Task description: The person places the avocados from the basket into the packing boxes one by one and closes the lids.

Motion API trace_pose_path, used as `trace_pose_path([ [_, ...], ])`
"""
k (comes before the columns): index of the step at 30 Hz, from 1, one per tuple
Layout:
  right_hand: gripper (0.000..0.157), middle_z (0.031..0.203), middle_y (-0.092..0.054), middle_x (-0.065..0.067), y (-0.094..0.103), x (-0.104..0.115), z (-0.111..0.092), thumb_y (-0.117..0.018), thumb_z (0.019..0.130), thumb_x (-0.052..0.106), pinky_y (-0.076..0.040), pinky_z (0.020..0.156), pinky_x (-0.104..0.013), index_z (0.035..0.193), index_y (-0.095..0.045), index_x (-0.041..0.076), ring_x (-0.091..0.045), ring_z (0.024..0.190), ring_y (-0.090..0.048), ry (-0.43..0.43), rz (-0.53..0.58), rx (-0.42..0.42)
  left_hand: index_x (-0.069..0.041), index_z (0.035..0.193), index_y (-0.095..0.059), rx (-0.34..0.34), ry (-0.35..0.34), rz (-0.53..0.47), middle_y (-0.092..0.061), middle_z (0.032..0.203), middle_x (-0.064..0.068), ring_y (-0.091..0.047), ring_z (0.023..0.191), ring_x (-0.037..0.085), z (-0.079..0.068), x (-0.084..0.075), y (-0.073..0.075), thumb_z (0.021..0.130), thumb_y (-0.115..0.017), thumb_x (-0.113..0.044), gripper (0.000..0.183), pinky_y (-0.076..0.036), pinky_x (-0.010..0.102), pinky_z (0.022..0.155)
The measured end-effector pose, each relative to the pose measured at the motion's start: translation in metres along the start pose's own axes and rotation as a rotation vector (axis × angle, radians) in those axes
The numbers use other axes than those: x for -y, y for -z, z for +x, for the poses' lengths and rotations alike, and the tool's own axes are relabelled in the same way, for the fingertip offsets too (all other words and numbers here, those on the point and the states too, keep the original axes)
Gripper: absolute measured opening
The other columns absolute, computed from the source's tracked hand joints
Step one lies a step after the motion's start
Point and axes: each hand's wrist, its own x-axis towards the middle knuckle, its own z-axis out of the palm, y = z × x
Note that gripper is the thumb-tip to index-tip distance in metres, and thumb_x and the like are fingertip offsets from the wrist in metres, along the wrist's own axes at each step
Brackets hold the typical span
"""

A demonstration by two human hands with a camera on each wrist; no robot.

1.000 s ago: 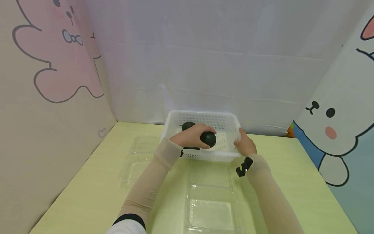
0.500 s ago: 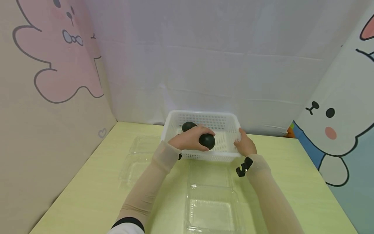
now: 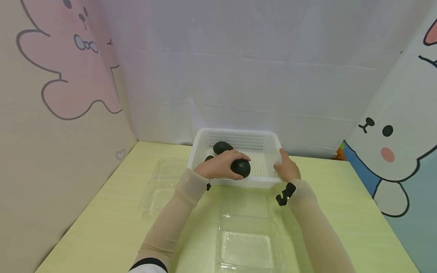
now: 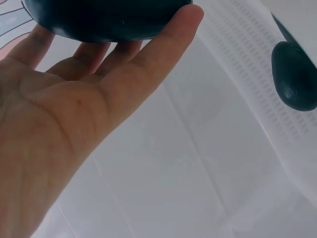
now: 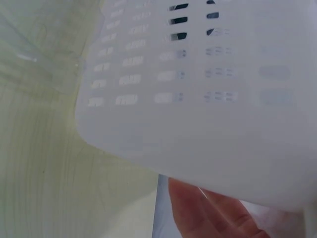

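Note:
A smooth, glossy dark green avocado-shaped fruit (image 3: 241,168) sits in the grip of my left hand (image 3: 220,165), thumb on the near side and fingers round the far side. It is held over the front part of a white perforated plastic basket (image 3: 269,142). Behind the hand, a second dark fruit (image 3: 222,147) lies in the basket, also visible in the left wrist view as a dark green oval (image 4: 295,77). Part of another dark thing (image 3: 209,157) shows beside the wrist, mostly hidden. My right hand (image 3: 287,168) grips the basket's right end, thumb over the rim.
A clear plastic clamshell box (image 3: 249,246) lies opened on the pale yellow table (image 3: 102,227) in front of the basket. Another clear box (image 3: 160,189) lies opened to the left, partly behind the left forearm. A white cloth wall (image 3: 239,83) stands right behind the basket.
My left hand has drawn slightly toward me with the fruit, showing more of the dark things behind it. My right hand keeps its grip on the basket, which stays in place.

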Motion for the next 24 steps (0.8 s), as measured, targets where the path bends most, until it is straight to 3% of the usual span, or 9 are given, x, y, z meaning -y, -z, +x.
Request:
trace_pose_path([
  [24, 0.073, 0.143, -0.040, -0.032, 0.000, -0.002, 0.002, -0.046, 0.097, 0.019, -0.047, 0.079, -0.048, 0.156, -0.005, 0.009, -0.039, 0.100, -0.056, -0.009, 0.002, 0.010, -0.017, 0.136, -0.055, -0.025, -0.069, 0.022, -0.054, 0.135, -0.001, -0.045, 0.126, 0.015, -0.012, -0.006, -0.013, 0.083, -0.077, -0.025, 0.058, -0.039, 0.029, 0.102],
])
